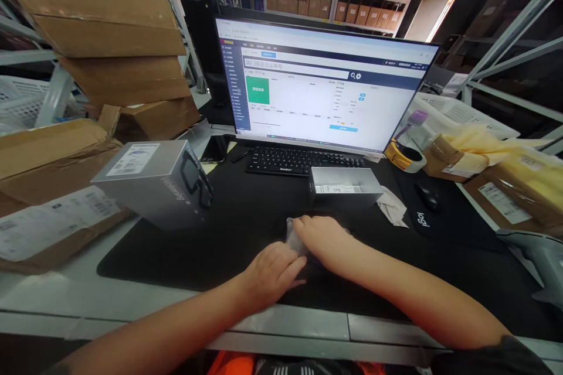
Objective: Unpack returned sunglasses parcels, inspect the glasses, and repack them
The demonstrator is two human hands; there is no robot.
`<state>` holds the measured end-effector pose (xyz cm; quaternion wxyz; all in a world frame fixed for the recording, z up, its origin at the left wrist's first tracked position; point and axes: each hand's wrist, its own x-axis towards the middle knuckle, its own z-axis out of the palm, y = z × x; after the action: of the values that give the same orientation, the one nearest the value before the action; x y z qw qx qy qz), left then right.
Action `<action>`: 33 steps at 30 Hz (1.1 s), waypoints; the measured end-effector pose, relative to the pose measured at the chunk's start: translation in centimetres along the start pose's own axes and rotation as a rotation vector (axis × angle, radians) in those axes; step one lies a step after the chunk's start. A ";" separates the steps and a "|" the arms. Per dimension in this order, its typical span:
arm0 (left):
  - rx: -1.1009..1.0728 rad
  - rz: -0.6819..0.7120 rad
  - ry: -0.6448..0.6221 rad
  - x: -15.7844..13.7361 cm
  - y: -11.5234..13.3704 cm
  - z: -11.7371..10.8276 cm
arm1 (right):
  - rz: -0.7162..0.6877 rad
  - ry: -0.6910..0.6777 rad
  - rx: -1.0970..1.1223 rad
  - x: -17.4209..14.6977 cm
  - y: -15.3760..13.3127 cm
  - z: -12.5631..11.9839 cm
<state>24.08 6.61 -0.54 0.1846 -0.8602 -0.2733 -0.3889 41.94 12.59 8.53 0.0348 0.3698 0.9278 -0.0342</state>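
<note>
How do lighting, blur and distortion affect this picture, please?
Head view: the monitor glows against a dim background, its finest details unreadable; head view: stacked boxes at left look stretched and tilted; head view: the grey item between left hand and right hand is too soft and covered to identify.

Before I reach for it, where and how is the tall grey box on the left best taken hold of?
Probably grip the grey box across its near and far walls, coming from above. It stands upright, its flat top has nothing resting on it, and a brown carton crowds its left side, so gripping across left and right looks harder.
</note>
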 end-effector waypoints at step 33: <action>-0.193 -0.328 -0.738 8.7 -1.9 -0.8 | -0.004 0.378 0.779 -12.5 3.6 4.4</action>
<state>27.23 10.50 6.83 -0.0714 -0.9004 -0.4168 -0.1024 53.62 6.22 5.14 -0.2782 0.3531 0.8364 -0.3137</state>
